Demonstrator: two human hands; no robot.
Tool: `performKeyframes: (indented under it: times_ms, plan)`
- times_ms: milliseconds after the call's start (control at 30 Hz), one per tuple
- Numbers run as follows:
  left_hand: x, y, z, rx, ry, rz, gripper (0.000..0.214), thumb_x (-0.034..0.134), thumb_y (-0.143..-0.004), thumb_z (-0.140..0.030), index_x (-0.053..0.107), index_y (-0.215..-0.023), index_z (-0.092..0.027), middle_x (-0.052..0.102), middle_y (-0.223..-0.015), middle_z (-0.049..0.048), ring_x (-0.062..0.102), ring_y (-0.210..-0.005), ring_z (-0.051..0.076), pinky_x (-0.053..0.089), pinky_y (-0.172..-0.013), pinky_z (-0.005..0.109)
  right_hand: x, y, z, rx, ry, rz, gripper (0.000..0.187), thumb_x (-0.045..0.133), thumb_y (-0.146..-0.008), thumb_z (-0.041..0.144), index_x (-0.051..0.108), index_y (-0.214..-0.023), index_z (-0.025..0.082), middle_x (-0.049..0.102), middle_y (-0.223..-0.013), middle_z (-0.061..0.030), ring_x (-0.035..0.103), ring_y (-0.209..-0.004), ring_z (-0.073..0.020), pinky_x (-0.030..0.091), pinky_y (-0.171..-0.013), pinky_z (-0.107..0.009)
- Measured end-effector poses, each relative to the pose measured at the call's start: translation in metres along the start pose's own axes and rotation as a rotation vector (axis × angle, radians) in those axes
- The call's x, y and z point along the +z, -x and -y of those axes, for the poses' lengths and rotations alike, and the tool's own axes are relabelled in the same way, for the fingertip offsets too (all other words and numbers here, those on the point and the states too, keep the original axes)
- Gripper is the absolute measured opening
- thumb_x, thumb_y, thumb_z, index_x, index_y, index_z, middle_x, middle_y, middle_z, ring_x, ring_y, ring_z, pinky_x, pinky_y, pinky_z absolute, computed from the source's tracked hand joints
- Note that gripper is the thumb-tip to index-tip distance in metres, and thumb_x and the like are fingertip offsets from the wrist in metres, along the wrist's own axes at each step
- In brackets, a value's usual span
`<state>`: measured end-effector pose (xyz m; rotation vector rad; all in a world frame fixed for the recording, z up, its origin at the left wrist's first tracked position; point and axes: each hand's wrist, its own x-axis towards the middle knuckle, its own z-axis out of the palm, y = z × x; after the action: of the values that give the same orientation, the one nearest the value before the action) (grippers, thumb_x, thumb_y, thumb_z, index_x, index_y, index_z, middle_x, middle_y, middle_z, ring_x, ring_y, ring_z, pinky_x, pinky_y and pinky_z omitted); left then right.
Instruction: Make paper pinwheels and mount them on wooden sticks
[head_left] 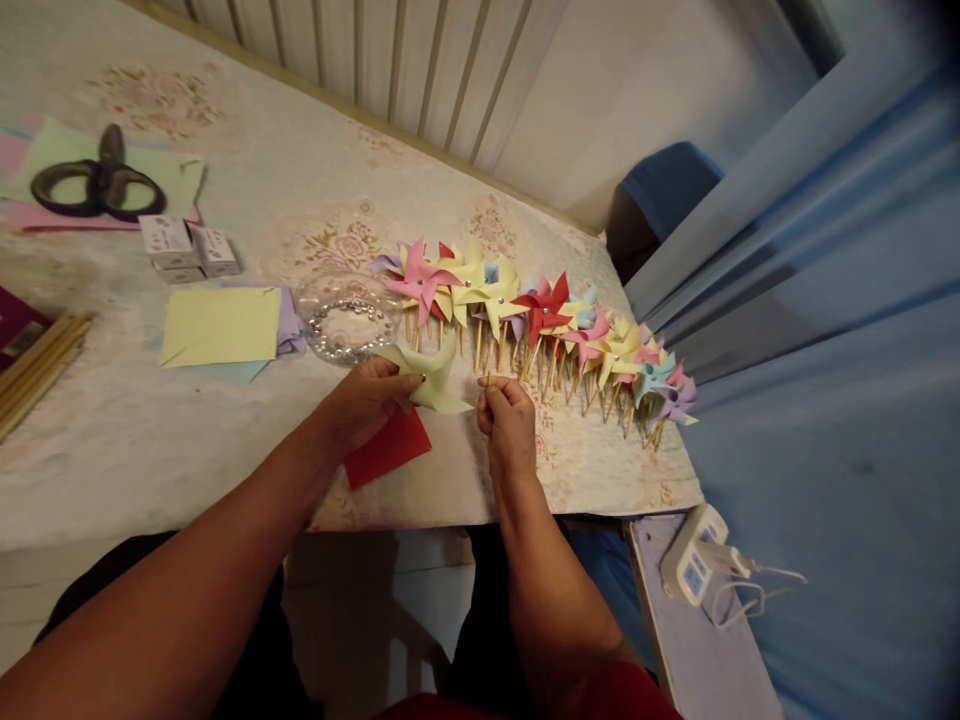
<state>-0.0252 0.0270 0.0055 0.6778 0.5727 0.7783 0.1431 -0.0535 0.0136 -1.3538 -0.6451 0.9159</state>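
Observation:
My left hand (375,400) grips a pale green paper pinwheel (439,378) by its middle, the folded blades facing right. Just to the right, my right hand (508,412) is closed around a thin wooden stick (490,380); only its tip shows above the fingers. The pinwheel and the stick are apart. Below my left hand lies a red paper square (388,448) on the table. Beyond that hand sits a clear round dish (351,320) with many small shiny pieces in it.
Finished pinwheels (546,308) on sticks lie in a row at the right. To the left are stacked paper sheets (221,327), small white boxes (187,248), black scissors (101,185) and wooden sticks (41,370). A white power strip (694,560) rests beside the table.

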Motion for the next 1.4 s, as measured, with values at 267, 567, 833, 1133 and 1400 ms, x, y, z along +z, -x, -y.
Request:
performKeyframes:
  times_ms: [267, 567, 833, 1133, 1400]
  plan:
    - [0.001, 0.0004, -0.0004, -0.003, 0.005, 0.021, 0.029, 0.088, -0.058, -0.021, 0.078, -0.083, -0.01, 0.074, -0.075, 0.0077, 0.068, -0.068, 0.016, 0.055, -0.07, 0.026, 0.0, -0.0006, -0.0016, 0.001, 0.017, -0.011, 0.011, 0.062, -0.08, 0.031, 0.06, -0.076, 0.021, 0.044, -0.05, 0.0105, 0.027, -0.038, -0.005, 0.012, -0.039, -0.021]
    - [0.0019, 0.0012, -0.0011, 0.003, 0.024, 0.015, 0.026, 0.086, -0.061, -0.018, 0.077, -0.083, -0.008, 0.074, -0.076, 0.0091, 0.069, -0.068, 0.017, 0.054, -0.07, 0.027, -0.0005, -0.0026, -0.0056, -0.006, 0.022, -0.024, 0.013, 0.061, -0.077, 0.029, 0.063, -0.087, 0.021, 0.049, -0.055, 0.0097, 0.029, -0.04, -0.005, 0.017, -0.04, -0.021]
    - [0.0003, 0.0012, -0.0009, 0.0, 0.014, 0.016, 0.029, 0.088, -0.059, -0.02, 0.078, -0.084, -0.009, 0.074, -0.075, 0.0081, 0.068, -0.067, 0.016, 0.054, -0.069, 0.026, -0.0032, -0.0038, -0.0075, -0.056, 0.024, -0.038, 0.013, 0.063, -0.079, 0.032, 0.063, -0.082, 0.02, 0.049, -0.054, 0.0092, 0.032, -0.042, -0.0056, 0.021, -0.042, -0.022]
    - [0.0001, 0.0015, -0.0006, 0.003, 0.013, 0.02, 0.027, 0.087, -0.06, -0.019, 0.077, -0.083, -0.01, 0.075, -0.076, 0.0072, 0.068, -0.068, 0.016, 0.055, -0.069, 0.026, -0.0024, -0.0036, -0.0082, -0.051, 0.025, -0.037, 0.015, 0.064, -0.079, 0.035, 0.061, -0.078, 0.02, 0.046, -0.052, 0.0097, 0.031, -0.042, -0.006, 0.02, -0.043, -0.022]
    - [-0.0025, 0.0002, 0.0017, 0.006, 0.011, 0.024, 0.025, 0.086, -0.061, -0.019, 0.077, -0.082, -0.01, 0.074, -0.075, 0.0076, 0.068, -0.068, 0.016, 0.055, -0.07, 0.027, -0.0015, -0.004, -0.0086, -0.05, 0.003, -0.064, 0.013, 0.063, -0.076, 0.033, 0.061, -0.076, 0.02, 0.048, -0.051, 0.0089, 0.031, -0.042, -0.006, 0.018, -0.043, -0.022]
